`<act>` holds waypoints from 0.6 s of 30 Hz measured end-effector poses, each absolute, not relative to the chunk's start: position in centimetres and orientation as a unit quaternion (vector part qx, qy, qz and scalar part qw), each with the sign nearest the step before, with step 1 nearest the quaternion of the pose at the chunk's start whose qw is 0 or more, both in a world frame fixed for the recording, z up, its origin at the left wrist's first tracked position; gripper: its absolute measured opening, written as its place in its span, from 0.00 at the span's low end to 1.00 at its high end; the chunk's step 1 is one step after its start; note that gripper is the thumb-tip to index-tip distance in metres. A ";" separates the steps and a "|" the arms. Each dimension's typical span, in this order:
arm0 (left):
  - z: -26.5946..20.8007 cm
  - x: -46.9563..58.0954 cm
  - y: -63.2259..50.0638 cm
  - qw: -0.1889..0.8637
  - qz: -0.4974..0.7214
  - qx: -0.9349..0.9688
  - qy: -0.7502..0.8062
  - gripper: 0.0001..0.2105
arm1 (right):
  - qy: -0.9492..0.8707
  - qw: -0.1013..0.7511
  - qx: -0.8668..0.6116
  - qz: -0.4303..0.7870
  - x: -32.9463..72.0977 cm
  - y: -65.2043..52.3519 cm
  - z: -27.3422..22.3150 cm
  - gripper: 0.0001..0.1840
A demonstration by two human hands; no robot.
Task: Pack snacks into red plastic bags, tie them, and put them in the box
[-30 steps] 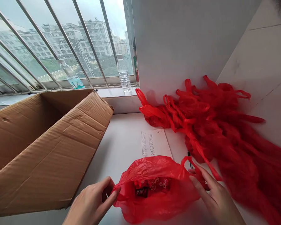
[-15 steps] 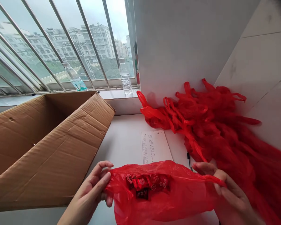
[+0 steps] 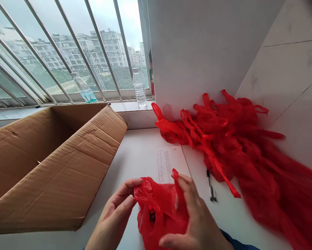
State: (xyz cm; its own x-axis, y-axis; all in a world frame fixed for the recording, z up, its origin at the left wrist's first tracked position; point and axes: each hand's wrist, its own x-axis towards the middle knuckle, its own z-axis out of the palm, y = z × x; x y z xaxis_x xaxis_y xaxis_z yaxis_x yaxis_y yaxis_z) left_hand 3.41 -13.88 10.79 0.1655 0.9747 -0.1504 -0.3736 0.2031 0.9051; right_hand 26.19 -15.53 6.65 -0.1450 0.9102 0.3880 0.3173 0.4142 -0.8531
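Observation:
In front of me is a thin red plastic bag (image 3: 169, 222), bunched narrow between my two hands. My left hand (image 3: 114, 215) pinches its upper left edge between thumb and fingers. On the other side my right hand (image 3: 200, 215) has the bag's right part at its fingers, a red strip sticking up past the fingertips, while the thumb stretches low across the front. Through a small gap in the plastic a dark and red wrapped packet (image 3: 152, 214) shows; most of the contents are hidden.
An open cardboard box (image 3: 67, 166) stands at the left. Red plastic bags (image 3: 231, 139) are heaped at the right. A handwritten sheet (image 3: 169, 161) and pens (image 3: 210, 184) lie on the white table (image 3: 135, 149). Two bottles (image 3: 139, 88) (image 3: 85, 90) stand on the windowsill.
My right hand has moved left, bringing the bag's two sides together. The wide opening has narrowed, covering most of the packets. The pens now show fully.

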 end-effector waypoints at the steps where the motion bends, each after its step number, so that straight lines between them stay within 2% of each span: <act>1: 10.6 3.9 -14.0 0.682 0.502 0.367 0.384 0.17 | -0.721 0.439 -0.463 0.270 25.5 -15.3 6.3 0.65; 3: 10.3 4.7 -14.1 0.710 0.484 0.370 0.354 0.19 | -0.756 0.393 -0.469 0.232 24.3 -15.0 5.9 0.68; 5: 10.3 5.3 -14.3 0.713 0.455 0.415 0.335 0.22 | -0.762 0.404 -0.449 0.234 23.7 -14.7 6.0 0.63; 8: 10.2 5.3 -14.7 0.650 0.404 0.534 0.360 0.25 | -0.748 0.457 -0.409 0.255 23.8 -14.6 6.8 0.36; 10: 9.9 5.1 -14.8 0.535 0.414 0.613 0.408 0.30 | -0.742 0.480 -0.393 0.254 24.3 -14.7 7.4 0.25; 11: 9.6 5.0 -14.9 0.464 0.429 0.646 0.428 0.36 | -0.741 0.490 -0.387 0.249 24.6 -14.7 7.6 0.24; 13: 8.9 5.0 -14.7 0.357 0.433 0.698 0.444 0.55 | -0.737 0.512 -0.370 0.241 25.0 -14.9 8.2 0.23; 15: 8.1 5.4 -14.1 0.329 0.394 0.744 0.427 0.68 | -0.730 0.528 -0.352 0.255 25.0 -15.0 8.9 0.22; 16: 7.8 5.7 -13.6 0.333 0.370 0.761 0.416 0.67 | -0.726 0.532 -0.343 0.269 25.0 -14.8 9.4 0.22; 17: 7.5 6.0 -13.0 0.346 0.348 0.770 0.407 0.60 | -0.721 0.534 -0.339 0.283 25.0 -14.6 9.9 0.22; 18: 7.4 6.3 -12.3 0.366 0.331 0.770 0.403 0.47 | -0.719 0.532 -0.336 0.295 25.1 -14.2 10.5 0.22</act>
